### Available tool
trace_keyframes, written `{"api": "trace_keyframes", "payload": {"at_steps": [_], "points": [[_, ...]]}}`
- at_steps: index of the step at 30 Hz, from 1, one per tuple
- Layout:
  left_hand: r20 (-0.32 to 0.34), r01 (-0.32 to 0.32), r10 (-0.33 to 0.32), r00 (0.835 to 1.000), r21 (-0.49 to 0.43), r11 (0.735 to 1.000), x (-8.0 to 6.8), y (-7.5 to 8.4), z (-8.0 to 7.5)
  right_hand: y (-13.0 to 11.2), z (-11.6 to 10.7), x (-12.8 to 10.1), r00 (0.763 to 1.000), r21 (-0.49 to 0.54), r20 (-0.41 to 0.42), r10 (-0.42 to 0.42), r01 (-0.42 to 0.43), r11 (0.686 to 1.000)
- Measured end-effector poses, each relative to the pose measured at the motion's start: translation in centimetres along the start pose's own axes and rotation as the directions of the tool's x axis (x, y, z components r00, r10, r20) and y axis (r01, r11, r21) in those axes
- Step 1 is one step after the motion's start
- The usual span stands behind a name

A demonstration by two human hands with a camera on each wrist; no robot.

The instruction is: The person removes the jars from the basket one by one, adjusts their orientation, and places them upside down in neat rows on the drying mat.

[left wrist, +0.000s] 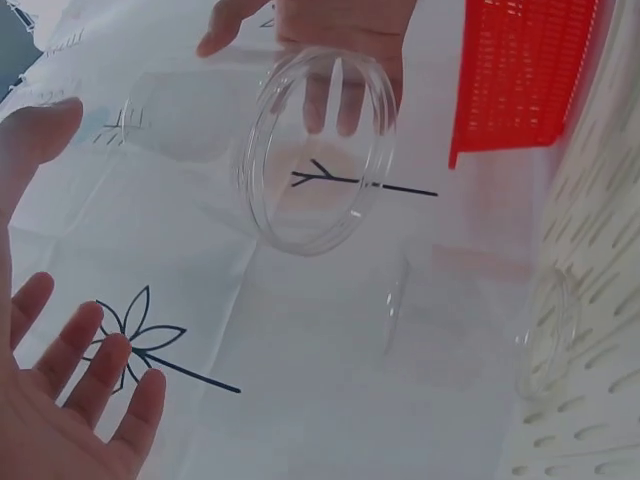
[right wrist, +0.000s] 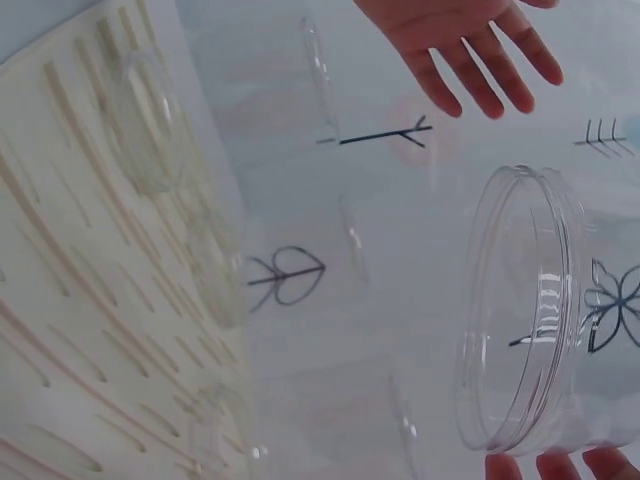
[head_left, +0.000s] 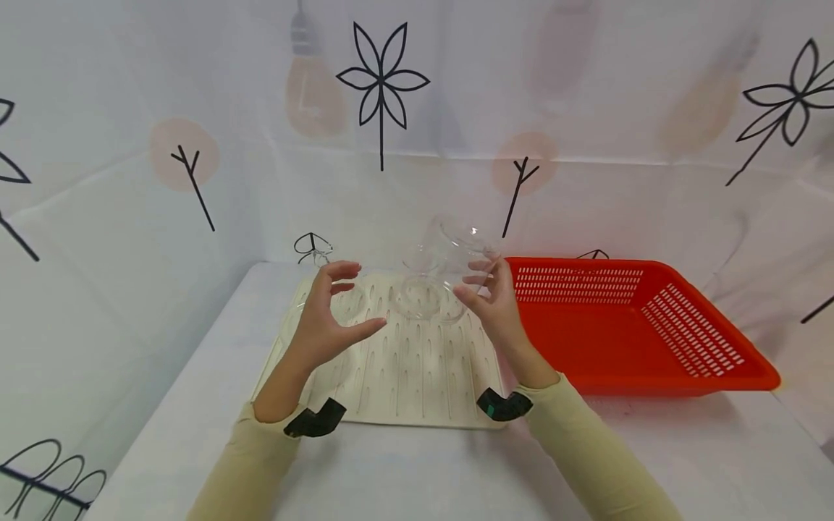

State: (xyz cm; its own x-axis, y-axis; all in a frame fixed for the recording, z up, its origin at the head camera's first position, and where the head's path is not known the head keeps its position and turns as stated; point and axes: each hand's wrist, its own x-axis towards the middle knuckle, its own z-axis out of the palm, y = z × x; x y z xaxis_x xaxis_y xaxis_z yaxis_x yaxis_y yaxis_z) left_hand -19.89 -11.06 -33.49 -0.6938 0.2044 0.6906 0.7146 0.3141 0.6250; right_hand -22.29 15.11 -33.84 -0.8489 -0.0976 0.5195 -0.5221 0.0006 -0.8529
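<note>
My right hand (head_left: 495, 304) grips a clear, wide-mouthed jar (head_left: 464, 253), tilted above the cream ribbed drying mat (head_left: 404, 383). Several fingers of that hand show through the jar in the left wrist view. Across from it, my left hand (head_left: 329, 322) is held up with thumb and fingers spread, holding nothing and apart from the jar. Beneath the hands, other clear jars (head_left: 420, 298) stand on the mat; their outlines are faint. The right wrist view shows several of them in a row, one jar (right wrist: 150, 125) near the top, and the held jar's ringed rim at the right.
A red plastic basket (head_left: 586, 344) with slotted sides stands to the right of the mat. Both rest on a table with a white cover (head_left: 404, 477). A printed white cloth (head_left: 449, 145) hangs behind and at the sides.
</note>
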Motion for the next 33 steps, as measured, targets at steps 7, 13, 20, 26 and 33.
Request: {"api": "trace_keyframes", "payload": {"at_steps": [7,13,20,26,33], "points": [[-0.056,-0.089,0.091,0.994,0.039,0.995,-1.4,1.3,-2.0,0.3,0.3,-0.5,0.998,0.0,0.024,0.051,-0.051,0.999],[-0.075,-0.118,0.125,0.989,0.092,0.989,-2.7,0.7,-3.5,1.0,0.4,-0.9,0.996,-0.032,0.029,0.085,-0.084,0.996],[-0.077,-0.031,0.04,0.996,0.123,0.992,-4.6,-3.9,-5.2,1.5,0.4,-1.3,0.994,-0.125,0.045,0.097,-0.09,0.988],[-0.06,0.152,-0.144,0.988,0.16,0.975,-6.4,-6.0,-6.4,2.2,0.3,-1.7,0.985,-0.207,0.074,0.157,-0.139,0.968],[0.037,0.27,-0.279,0.96,0.162,0.949,-8.2,-7.7,-7.8,3.2,0.2,-2.4,0.959,-0.248,0.091,0.267,-0.238,0.939]]}}
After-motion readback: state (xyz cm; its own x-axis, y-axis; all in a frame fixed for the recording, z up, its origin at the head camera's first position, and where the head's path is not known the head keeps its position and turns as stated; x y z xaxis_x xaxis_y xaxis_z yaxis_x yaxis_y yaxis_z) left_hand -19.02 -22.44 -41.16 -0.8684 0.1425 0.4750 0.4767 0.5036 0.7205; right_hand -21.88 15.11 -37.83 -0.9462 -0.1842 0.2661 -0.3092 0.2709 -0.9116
